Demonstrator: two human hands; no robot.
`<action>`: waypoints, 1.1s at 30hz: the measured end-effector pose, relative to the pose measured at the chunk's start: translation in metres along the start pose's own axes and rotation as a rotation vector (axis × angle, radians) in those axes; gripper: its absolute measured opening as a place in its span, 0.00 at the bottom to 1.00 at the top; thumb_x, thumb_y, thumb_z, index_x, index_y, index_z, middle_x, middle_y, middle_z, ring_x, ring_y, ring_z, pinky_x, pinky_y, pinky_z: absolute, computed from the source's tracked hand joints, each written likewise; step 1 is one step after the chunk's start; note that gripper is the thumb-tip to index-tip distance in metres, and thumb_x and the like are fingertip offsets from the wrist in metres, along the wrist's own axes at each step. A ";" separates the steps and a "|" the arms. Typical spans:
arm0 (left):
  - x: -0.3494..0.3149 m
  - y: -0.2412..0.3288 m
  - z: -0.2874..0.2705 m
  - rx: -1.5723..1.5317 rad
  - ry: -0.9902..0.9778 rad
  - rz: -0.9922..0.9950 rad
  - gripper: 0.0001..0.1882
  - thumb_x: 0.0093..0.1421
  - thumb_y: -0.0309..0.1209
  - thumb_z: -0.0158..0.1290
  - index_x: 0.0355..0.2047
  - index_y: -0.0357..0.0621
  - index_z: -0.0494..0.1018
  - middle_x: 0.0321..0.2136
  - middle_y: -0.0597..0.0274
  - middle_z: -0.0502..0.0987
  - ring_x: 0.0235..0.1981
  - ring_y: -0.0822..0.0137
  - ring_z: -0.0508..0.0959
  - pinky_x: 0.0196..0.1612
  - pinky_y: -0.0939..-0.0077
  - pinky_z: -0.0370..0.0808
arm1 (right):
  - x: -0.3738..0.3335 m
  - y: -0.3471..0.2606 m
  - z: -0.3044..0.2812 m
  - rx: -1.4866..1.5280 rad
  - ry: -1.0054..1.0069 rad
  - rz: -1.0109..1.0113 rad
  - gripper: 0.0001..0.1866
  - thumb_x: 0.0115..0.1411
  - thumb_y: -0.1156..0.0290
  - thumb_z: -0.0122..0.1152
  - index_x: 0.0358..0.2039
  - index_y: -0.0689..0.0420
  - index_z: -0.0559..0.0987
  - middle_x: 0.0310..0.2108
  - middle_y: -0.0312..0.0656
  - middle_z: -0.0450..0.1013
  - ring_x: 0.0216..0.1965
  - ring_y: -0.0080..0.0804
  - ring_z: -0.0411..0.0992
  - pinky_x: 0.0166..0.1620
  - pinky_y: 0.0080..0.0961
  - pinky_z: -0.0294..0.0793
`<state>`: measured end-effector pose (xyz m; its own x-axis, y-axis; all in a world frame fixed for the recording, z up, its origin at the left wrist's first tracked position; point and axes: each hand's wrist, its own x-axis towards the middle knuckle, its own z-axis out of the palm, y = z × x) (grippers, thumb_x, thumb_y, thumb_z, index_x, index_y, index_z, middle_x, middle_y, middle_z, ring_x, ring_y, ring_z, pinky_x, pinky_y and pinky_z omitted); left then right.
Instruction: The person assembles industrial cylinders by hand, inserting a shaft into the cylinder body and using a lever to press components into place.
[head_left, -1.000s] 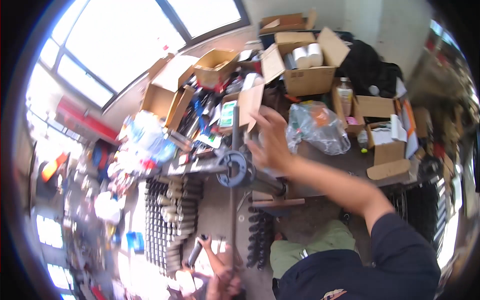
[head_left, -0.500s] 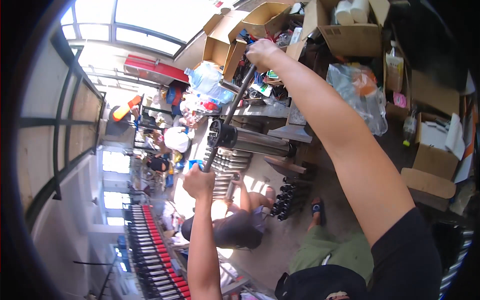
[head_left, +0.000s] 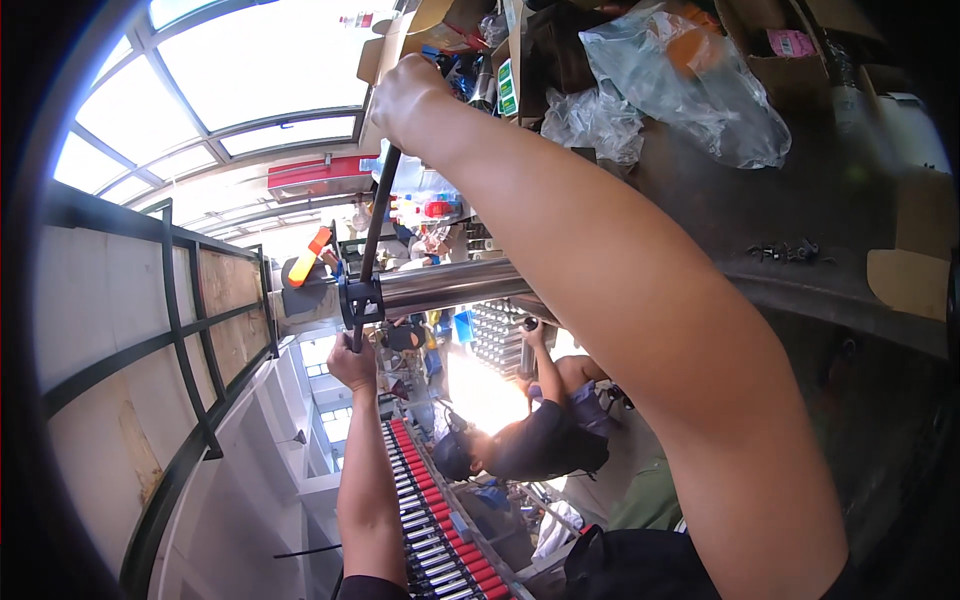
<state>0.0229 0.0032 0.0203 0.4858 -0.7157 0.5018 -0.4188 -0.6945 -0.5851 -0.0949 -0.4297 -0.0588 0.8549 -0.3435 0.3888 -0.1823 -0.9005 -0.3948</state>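
Observation:
My left hand [head_left: 352, 362] is closed around the lower end of a dark metal bar [head_left: 377, 215]. Higher up, my right hand [head_left: 410, 100] grips the bar's other end. Between the two hands, the bar passes through a black slotted end fitting [head_left: 361, 300] on a shiny metal cylinder [head_left: 450, 286]. That cylinder extends rightward until my right forearm covers it.
Below the cylinder, a co-worker in dark clothes [head_left: 545, 440] crouches, holding a metal tube. Rows of red-ended rods [head_left: 425, 480] stand at the lower left. A clear plastic bag [head_left: 690, 85] lies on the workbench [head_left: 690, 210], near small dark metal parts [head_left: 790, 250].
My view has shifted closer to the bench. The bar stands more upright in the picture, with both hands farther left and my right arm reaching across the cylinder. Both hands keep hold of it.

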 end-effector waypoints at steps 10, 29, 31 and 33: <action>-0.005 0.002 0.015 -0.006 0.197 -0.032 0.12 0.53 0.38 0.57 0.18 0.47 0.73 0.18 0.53 0.78 0.22 0.46 0.80 0.26 0.50 0.74 | 0.005 -0.013 0.008 -0.205 0.071 0.115 0.23 0.54 0.57 0.64 0.48 0.52 0.83 0.54 0.44 0.77 0.55 0.34 0.75 0.55 0.34 0.76; 0.139 0.031 0.166 -0.784 0.770 0.395 0.14 0.50 0.48 0.61 0.24 0.53 0.73 0.26 0.62 0.80 0.25 0.57 0.82 0.27 0.62 0.79 | -0.207 -0.208 -0.055 -0.827 0.164 0.793 0.21 0.54 0.50 0.62 0.41 0.50 0.85 0.45 0.50 0.79 0.48 0.49 0.77 0.53 0.42 0.77; 0.135 0.037 0.154 -0.924 0.873 0.415 0.14 0.49 0.46 0.60 0.24 0.53 0.73 0.23 0.62 0.78 0.24 0.58 0.82 0.25 0.63 0.77 | -0.206 -0.218 -0.058 -0.927 0.227 0.919 0.17 0.52 0.57 0.62 0.34 0.56 0.85 0.41 0.55 0.79 0.45 0.51 0.77 0.52 0.43 0.76; 0.137 0.036 0.160 -0.951 0.771 0.364 0.08 0.47 0.39 0.57 0.24 0.50 0.73 0.21 0.61 0.76 0.23 0.58 0.81 0.26 0.60 0.77 | -0.213 -0.206 -0.058 -0.962 0.207 0.777 0.21 0.50 0.52 0.66 0.36 0.56 0.83 0.40 0.53 0.78 0.45 0.52 0.77 0.48 0.45 0.78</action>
<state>0.1968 -0.1081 -0.0338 -0.2075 -0.5107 0.8343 -0.9704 -0.0005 -0.2416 -0.2682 -0.1863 -0.0120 0.2863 -0.8272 0.4836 -0.9581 -0.2412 0.1548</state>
